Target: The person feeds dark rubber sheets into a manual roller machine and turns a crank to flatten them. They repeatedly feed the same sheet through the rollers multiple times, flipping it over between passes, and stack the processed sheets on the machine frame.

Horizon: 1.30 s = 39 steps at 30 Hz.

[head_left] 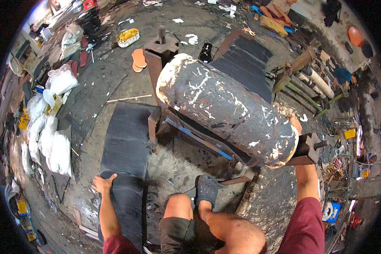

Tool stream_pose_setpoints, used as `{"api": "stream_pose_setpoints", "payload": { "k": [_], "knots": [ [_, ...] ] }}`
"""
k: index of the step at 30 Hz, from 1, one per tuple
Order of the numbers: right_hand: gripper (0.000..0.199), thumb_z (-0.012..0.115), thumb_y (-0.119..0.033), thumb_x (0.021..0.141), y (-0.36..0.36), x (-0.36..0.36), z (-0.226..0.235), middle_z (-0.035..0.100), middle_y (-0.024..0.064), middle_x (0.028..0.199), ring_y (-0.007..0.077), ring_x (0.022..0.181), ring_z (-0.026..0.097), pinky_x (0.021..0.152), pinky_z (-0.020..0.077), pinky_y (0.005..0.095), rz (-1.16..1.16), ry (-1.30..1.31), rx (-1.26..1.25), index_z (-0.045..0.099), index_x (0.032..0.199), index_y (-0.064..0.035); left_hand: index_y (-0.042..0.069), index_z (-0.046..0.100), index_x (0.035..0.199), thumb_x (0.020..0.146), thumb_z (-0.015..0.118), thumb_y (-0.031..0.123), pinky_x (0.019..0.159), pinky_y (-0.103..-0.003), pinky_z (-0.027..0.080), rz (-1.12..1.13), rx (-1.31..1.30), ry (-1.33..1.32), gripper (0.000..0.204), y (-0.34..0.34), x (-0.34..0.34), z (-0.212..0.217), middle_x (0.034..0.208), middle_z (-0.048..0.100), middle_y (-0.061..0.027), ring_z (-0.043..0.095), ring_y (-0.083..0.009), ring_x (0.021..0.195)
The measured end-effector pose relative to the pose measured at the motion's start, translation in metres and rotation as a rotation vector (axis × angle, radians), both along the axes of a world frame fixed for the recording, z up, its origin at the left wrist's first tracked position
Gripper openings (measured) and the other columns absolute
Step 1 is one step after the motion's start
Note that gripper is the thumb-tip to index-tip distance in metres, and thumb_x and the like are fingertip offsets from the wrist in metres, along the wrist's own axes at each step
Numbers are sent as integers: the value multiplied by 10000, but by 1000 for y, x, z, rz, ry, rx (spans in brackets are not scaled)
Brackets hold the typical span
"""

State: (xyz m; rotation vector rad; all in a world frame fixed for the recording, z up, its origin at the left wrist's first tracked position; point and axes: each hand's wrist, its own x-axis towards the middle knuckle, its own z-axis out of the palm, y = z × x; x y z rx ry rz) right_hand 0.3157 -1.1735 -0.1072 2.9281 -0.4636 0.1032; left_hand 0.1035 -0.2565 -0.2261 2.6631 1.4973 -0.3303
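Note:
A large cylindrical roller (224,106), dark and blotched with pale, flaking patches, lies slantwise across a rusty metal frame (302,158). My right forearm passes by the frame's right end, and my right hand (296,124) is at the roller's right end; its fingers are mostly hidden. On the left, a long black sheet (125,148) marked with curved sole-like outlines runs along the floor. My left hand (103,183) is at this sheet's left edge, thumb stretched apart from the fingers, with nothing visibly held. Dark strips with a blue edge (199,139) hang below the roller.
Another stack of black sheets (245,63) lies beyond the roller. Orange soles (139,60) and a thin stick (129,98) are on the floor. White bags (59,148) line the left. A wooden rack (300,76) stands at right, and another person (279,10) sits far back.

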Motion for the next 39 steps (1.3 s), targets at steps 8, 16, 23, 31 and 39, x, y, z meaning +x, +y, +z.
{"api": "stream_pose_setpoints", "payload": {
  "k": [8,16,23,31,39],
  "knots": [
    [198,666,-262,789,-4,19,-27,718,180,822,384,807,712,652,547,524,-194,-72,-118,741,907,-122,-49,719,1002,953,643,429,737,-465,510,-242,208,-770,486,1,-142,177,909,721,-248,686,-365,786],
    [272,708,-337,779,5,22,-10,726,170,870,360,862,713,724,548,500,-91,-70,40,750,962,-141,-70,652,807,922,676,374,608,-326,374,-233,-254,-678,460,-11,-221,277,683,562,-5,464,-113,678],
    [329,721,-385,794,-23,31,-30,733,172,937,342,935,712,787,549,476,19,-108,87,752,1028,-155,-47,643,737,852,750,370,536,-330,329,-236,-459,-629,446,-88,-177,227,619,490,45,417,-95,607],
    [549,734,-422,760,13,20,9,722,126,1128,346,1056,687,904,555,460,-146,201,130,657,1269,-232,-33,669,787,827,773,423,651,-320,404,-256,-446,-741,469,-103,-187,228,656,544,4,477,-125,676],
    [511,727,-374,783,-4,29,-11,693,124,1161,339,1073,672,901,540,471,-142,188,130,645,1273,-254,-28,607,732,819,748,573,596,-332,349,-303,-474,-779,623,-88,-186,230,637,466,34,438,-119,658]
  ]
}}
